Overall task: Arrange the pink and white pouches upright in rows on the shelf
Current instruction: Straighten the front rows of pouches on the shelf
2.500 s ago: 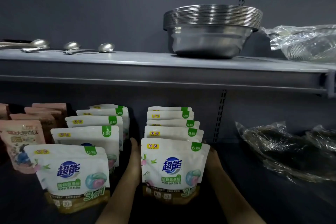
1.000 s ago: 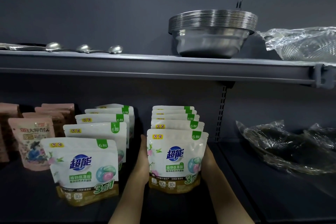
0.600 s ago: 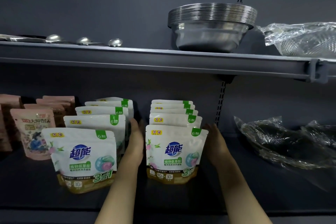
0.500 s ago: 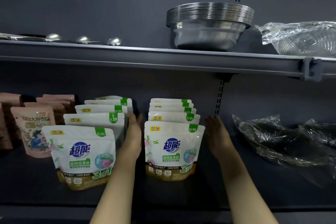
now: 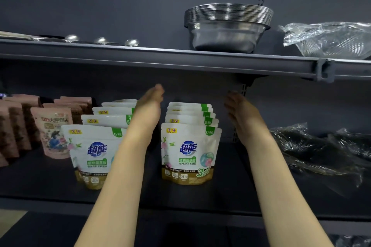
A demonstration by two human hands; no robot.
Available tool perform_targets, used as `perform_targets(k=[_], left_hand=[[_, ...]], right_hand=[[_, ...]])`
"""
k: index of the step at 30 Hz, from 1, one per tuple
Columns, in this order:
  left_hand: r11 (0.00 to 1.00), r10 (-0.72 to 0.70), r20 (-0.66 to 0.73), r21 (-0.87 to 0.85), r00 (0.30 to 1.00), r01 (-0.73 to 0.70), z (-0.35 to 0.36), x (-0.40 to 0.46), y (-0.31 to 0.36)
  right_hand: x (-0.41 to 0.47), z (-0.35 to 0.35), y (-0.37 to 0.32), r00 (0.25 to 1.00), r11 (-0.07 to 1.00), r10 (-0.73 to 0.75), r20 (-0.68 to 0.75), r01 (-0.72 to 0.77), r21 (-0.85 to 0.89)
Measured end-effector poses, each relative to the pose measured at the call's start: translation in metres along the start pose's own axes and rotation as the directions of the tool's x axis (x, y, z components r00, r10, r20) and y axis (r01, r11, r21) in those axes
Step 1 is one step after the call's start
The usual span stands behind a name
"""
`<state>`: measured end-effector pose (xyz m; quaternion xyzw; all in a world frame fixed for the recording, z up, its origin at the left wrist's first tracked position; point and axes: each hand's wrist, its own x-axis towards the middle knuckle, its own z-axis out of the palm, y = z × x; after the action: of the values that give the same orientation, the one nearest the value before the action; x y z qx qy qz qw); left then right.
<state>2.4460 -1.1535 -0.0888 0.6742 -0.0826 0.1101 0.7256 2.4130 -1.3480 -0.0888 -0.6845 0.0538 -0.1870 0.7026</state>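
Pouch row [image 5: 190, 142] upright between left hand [image 5: 149, 104], right hand [image 5: 240, 110]

White pouches [image 5: 188, 152]: two rows, five visible in each. Pink pouches [image 5: 55, 134]: several rows, exact count unclear. Spoons [image 5: 131, 42]: three bowls visible. Nested steel bowls [image 5: 227, 26]: one stack. Hands: two.

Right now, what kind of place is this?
Probably a shop aisle: slotted-rail shelves hold rows of identical white pouches, pink pouches and stacked steel bowls.
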Motion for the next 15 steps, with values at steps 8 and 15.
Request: perform_targets(k=[8,15], left_hand=[[0.952,0.269,-0.157,0.191,0.950,-0.238,-0.090,-0.019,0.050],[0.987,0.141,-0.357,0.117,0.923,-0.106,-0.190,0.005,0.021]], right_hand=[[-0.039,0.093,-0.004,0.990,0.989,-0.136,0.046,0.133,0.065],[-0.045,0.181,0.023,0.993,0.995,-0.073,0.095,0.066,0.076]])
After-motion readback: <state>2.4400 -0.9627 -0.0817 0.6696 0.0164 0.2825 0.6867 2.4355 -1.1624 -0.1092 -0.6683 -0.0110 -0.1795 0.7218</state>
